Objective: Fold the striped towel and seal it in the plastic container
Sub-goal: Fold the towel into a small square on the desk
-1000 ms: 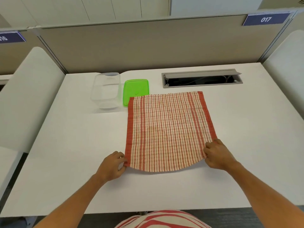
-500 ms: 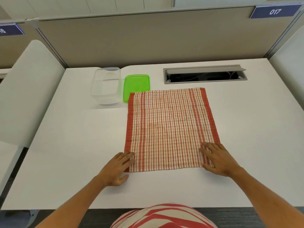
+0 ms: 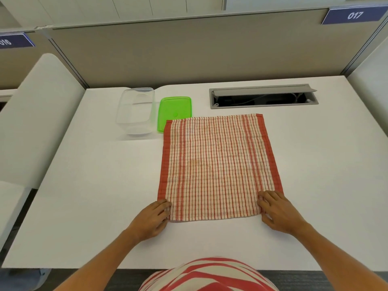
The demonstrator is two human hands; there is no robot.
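The red-and-cream striped towel (image 3: 218, 166) lies flat on the white desk (image 3: 94, 196), roughly square, with red bands down its left and right sides. My left hand (image 3: 152, 219) rests with straight fingers on the towel's near left corner. My right hand (image 3: 280, 213) lies flat on the near right corner. The clear plastic container (image 3: 135, 111) stands empty at the far left of the towel. Its green lid (image 3: 174, 111) lies flat between the container and the towel, and the towel's far left corner overlaps the lid.
An open grey cable tray (image 3: 263, 97) is sunk into the desk behind the towel. A beige partition (image 3: 189, 53) closes the far side, with white side panels (image 3: 31, 127) left and right. My striped shirt shows at the near edge.
Both hands let go of the near corners they pinched and now lie flat on them. The towel's near edge, which bulged a second ago, lies straight and flat.
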